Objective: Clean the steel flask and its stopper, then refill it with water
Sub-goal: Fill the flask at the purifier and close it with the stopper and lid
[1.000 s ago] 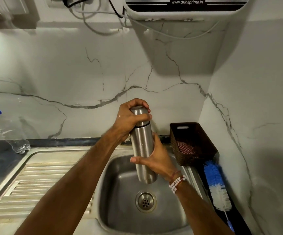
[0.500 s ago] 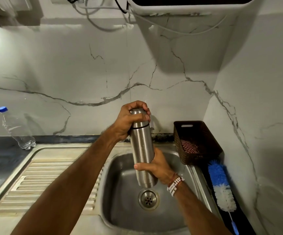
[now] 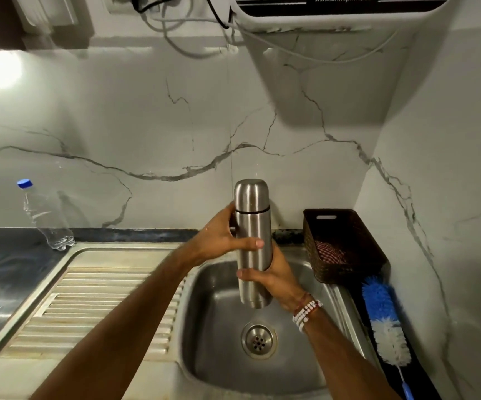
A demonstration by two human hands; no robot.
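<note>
Head view: one steel flask (image 3: 252, 223) in left hand (image 3: 217, 241) and right hand (image 3: 278, 281)

Left hand (image 3: 219, 238) above right hand (image 3: 275, 281) (beaded wrist), both wrapped round the flask (image 3: 253, 226).

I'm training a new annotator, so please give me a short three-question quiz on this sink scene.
1. True or false: the steel flask has its cap on.
2. Where does the left hand grip the flask? A) over the cap B) on the body just below the cap C) at the base
3. What lies in front of the brown basket, right of the sink?

Key: 1 true. 2 B. 3 the blue and white bottle brush.
</note>
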